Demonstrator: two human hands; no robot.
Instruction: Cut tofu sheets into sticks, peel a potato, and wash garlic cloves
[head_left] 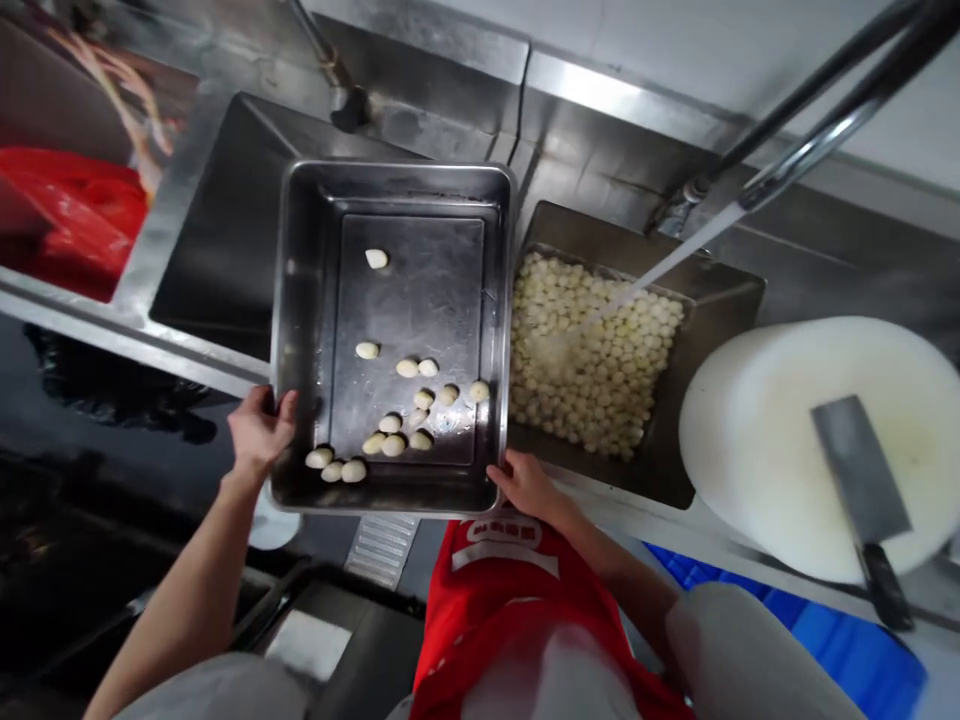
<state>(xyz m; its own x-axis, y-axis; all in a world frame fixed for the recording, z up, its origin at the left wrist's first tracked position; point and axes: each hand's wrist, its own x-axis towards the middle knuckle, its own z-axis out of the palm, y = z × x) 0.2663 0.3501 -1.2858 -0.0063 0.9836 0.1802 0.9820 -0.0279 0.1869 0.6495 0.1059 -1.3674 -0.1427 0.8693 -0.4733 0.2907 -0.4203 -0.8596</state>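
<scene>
I hold a deep steel tray (pixel 300 330) over the edge between two sinks. My left hand (pixel 259 430) grips its near left corner. Its near right corner is in my right hand (pixel 529 483). Several pale peeled garlic cloves (pixel 390 440) lie scattered on the tray's bottom, most toward the near side, one (pixel 376 258) alone farther back. To the right, a sink (pixel 720 300) holds a big heap of the same cloves (pixel 592 350), and water streams onto them from a tap (pixel 810 150).
The left sink (pixel 217 240) is dark and bare. A red plastic bag (pixel 71 215) sits at far left. On the right, a round white chopping block (pixel 765 430) carries a cleaver (pixel 862 490). A blue crate (pixel 847 640) shows below it. I wear a red apron (pixel 510 600).
</scene>
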